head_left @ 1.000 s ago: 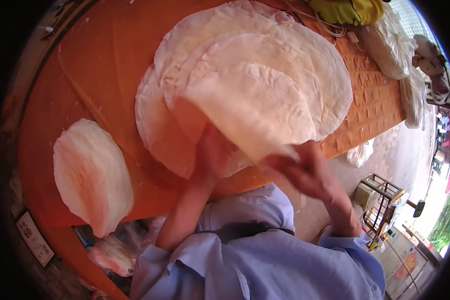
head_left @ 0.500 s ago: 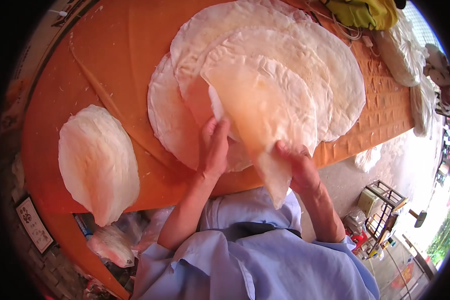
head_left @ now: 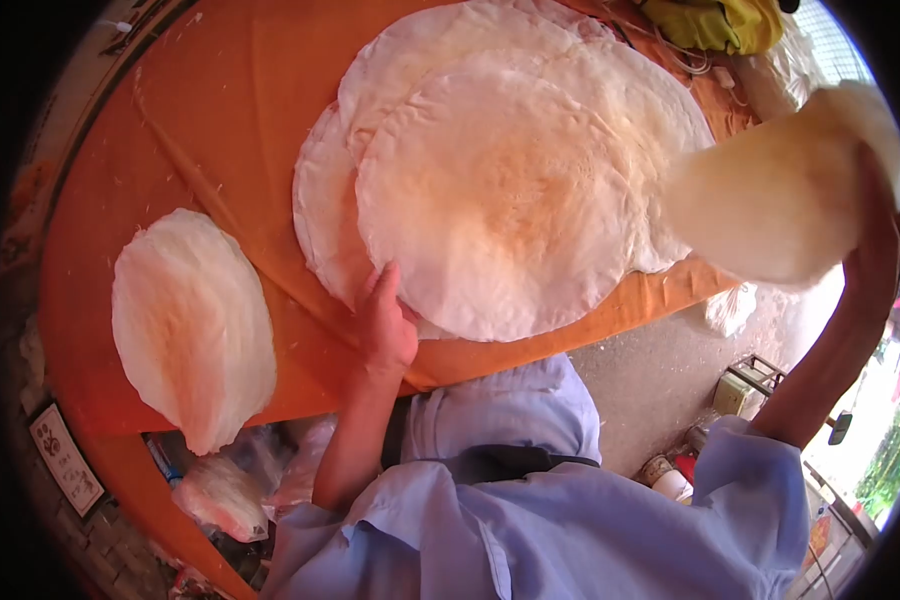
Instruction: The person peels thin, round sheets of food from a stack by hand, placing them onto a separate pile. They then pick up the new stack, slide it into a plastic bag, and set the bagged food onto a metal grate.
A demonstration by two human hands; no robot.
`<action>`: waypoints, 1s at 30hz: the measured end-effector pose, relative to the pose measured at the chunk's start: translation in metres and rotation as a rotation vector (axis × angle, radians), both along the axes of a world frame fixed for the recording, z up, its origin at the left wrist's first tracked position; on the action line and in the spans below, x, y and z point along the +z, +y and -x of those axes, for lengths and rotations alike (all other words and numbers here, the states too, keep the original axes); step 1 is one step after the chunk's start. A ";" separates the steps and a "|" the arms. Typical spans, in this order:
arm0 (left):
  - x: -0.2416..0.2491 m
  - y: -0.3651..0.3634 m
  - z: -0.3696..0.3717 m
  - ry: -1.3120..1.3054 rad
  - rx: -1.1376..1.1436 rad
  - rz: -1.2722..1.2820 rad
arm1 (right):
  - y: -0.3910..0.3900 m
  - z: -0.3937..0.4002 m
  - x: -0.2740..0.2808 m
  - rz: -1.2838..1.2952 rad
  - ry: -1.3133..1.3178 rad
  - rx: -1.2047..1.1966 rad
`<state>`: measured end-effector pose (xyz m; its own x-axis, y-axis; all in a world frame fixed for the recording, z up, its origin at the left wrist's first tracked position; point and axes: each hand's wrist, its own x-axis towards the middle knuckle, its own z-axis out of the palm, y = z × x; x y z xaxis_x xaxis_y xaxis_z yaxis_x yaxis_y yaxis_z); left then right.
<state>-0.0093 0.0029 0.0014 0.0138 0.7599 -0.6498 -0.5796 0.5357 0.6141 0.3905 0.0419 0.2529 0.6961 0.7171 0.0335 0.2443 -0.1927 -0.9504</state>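
A thin, whitish round sheet [head_left: 500,200] with a tan middle lies on top of several larger, overlapping sheets [head_left: 410,65] of the same kind. My left hand [head_left: 388,325] is at the near left edge of the top round sheet, thumb over the rim, apparently pinching it; the other fingers are partly hidden. Far to the right, my right hand [head_left: 875,185] is raised and grips another thin sheet [head_left: 775,200], which hangs out past the stack, smeared by motion. The fingers of that hand are dark and blurred.
An orange cloth [head_left: 240,90] covers the table. At the left edge lies a folded oval pile of similar sheets [head_left: 195,320]. Plastic bags [head_left: 225,495] sit below the table. A yellow-green cloth [head_left: 715,22] and a cable [head_left: 690,62] are at the far right, and a metal rack [head_left: 760,375] stands beyond.
My right hand has swung far to the right and up, carrying a sheet off the stack. My left hand has let go of that sheet and moved slightly left and down.
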 end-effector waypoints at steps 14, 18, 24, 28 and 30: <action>0.017 -0.025 0.000 -0.158 -0.076 -0.016 | -0.039 0.206 -0.171 0.267 -0.833 0.961; 0.004 -0.027 0.010 -0.148 -0.128 -0.029 | -0.067 0.221 -0.205 0.415 -0.790 1.114; 0.007 -0.026 0.014 -0.250 -0.077 -0.036 | -0.079 0.226 -0.204 0.397 -0.805 1.094; 0.000 -0.028 0.019 -0.188 -0.111 -0.038 | -0.085 0.210 -0.205 0.207 -0.833 0.952; 0.000 -0.029 0.023 -0.172 -0.128 -0.026 | -0.083 0.207 -0.188 0.376 -0.887 0.884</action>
<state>-0.0319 -0.0265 0.0015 0.2204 0.7613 -0.6098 -0.6054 0.5969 0.5264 0.1837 -0.0411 0.0650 -0.1675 0.9836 -0.0669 0.9358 0.1373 -0.3247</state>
